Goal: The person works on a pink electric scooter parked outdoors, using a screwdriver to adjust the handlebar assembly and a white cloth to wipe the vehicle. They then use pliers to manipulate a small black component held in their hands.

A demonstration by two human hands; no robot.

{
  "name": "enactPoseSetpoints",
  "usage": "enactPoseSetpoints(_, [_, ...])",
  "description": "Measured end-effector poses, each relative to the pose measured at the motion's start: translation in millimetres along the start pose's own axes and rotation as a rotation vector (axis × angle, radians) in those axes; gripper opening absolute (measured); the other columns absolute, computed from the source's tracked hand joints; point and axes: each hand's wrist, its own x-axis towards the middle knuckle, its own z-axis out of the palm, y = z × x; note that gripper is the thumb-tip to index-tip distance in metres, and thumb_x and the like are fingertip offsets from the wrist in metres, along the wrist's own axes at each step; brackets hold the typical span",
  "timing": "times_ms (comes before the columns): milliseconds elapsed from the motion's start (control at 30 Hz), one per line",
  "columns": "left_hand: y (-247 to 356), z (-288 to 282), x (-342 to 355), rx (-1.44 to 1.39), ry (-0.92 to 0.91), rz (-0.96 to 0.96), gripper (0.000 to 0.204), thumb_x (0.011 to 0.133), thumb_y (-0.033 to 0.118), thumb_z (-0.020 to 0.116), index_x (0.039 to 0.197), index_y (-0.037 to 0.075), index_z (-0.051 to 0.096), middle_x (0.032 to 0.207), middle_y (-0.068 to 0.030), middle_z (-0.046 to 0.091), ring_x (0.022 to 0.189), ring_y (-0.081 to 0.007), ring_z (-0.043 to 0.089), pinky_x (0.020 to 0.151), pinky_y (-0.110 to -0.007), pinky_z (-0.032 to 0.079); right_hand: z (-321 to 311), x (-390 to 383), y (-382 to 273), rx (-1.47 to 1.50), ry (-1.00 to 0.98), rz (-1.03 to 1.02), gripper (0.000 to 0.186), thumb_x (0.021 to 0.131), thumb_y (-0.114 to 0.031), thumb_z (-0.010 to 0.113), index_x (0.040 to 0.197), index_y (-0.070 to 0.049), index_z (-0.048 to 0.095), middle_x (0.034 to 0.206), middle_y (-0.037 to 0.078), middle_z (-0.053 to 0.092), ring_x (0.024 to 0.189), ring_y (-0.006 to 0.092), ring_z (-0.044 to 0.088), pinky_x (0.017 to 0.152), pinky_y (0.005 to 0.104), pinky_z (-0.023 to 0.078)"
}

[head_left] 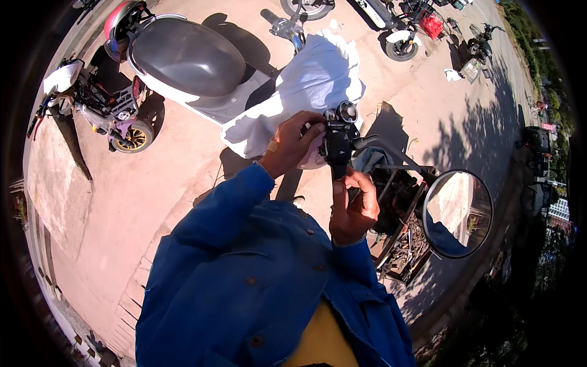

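A black handlebar assembly (337, 142) with round shiny parts on top is in front of me. My left hand (292, 142) is closed at its left side, thumb and finger pinched together against the edge; what lies between them is too small to make out. A tan adhesive patch is on the back of that hand. Below, my right hand (354, 208) pinches the lower end of the black grip (339, 171) between thumb and fingers. White cloth (318, 76) drapes over the vehicle part just beyond my hands. A round mirror (458, 214) on a dark stem stands to the right.
Under the mirror, a tray of loose tools (406, 248) sits close to my right arm. A scooter with a dark seat (188, 55) stands far left, beside a partly stripped scooter (116, 113). More two-wheelers, including a white-fendered one (402, 46), are parked beyond on the sunlit pavement (153, 196).
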Motion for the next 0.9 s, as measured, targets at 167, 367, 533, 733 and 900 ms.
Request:
enactPoseSetpoints(167, [4, 4, 7, 0.175, 0.007, 0.123, 0.016, 0.096, 0.008, 0.066, 0.110, 0.001, 0.065, 0.098, -0.0149, 0.070, 0.081, -0.0242, 0.069, 0.076, -0.034, 0.054, 0, 2, 2, -0.015, 0.034, -0.057, 0.033, 0.082, 0.007, 0.073, 0.113, 0.003, 0.066, 0.085, 0.013, 0.068, 0.077, 0.0206, 0.067, 0.074, 0.0312, 0.054])
enactPoseSetpoints(367, [12, 8, 6, 0.251, 0.010, 0.171, 0.014, 0.096, 0.008, 0.066, 0.109, 0.003, 0.064, 0.098, -0.0137, 0.069, 0.081, -0.0257, 0.069, 0.074, -0.035, 0.053, -5, 0, -4, 0.080, -0.020, -0.006, 0.031, 0.087, 0.011, 0.066, 0.116, 0.004, 0.063, 0.089, 0.011, 0.066, 0.081, 0.0155, 0.062, 0.079, 0.0288, 0.050])
enactPoseSetpoints(533, [10, 8, 7, 0.414, 0.027, 0.213, 0.012, 0.096, 0.012, 0.063, 0.108, 0.007, 0.063, 0.096, -0.0129, 0.067, 0.087, -0.0370, 0.068, 0.072, -0.043, 0.053, -9, 5, -10, 0.165, 0.007, 0.008, 0.035, 0.081, 0.006, 0.073, 0.114, 0.001, 0.066, 0.087, 0.013, 0.068, 0.077, 0.0219, 0.067, 0.071, 0.0321, 0.054])
enactPoseSetpoints(733, [30, 3, 8, 0.599, -0.019, 0.218, 0.013, 0.098, 0.016, 0.061, 0.107, 0.006, 0.064, 0.101, -0.0152, 0.068, 0.091, -0.0414, 0.066, 0.077, -0.046, 0.052, -16, 1, -2, 0.256, 0.017, -0.046, 0.037, 0.084, 0.007, 0.069, 0.120, 0.003, 0.061, 0.090, 0.014, 0.068, 0.082, 0.0247, 0.066, 0.075, 0.0349, 0.054])
enactPoseSetpoints(900, [38, 9, 5, 0.627, 0.023, 0.203, 0.014, 0.100, 0.016, 0.060, 0.103, 0.002, 0.064, 0.098, -0.0162, 0.068, 0.085, -0.0386, 0.067, 0.075, -0.042, 0.052, -26, -11, 8, 0.374, 0.121, 0.151, 0.037, 0.089, 0.002, 0.068, 0.124, 0.003, 0.060, 0.099, 0.014, 0.069, 0.094, 0.0246, 0.068, 0.084, 0.0345, 0.054])
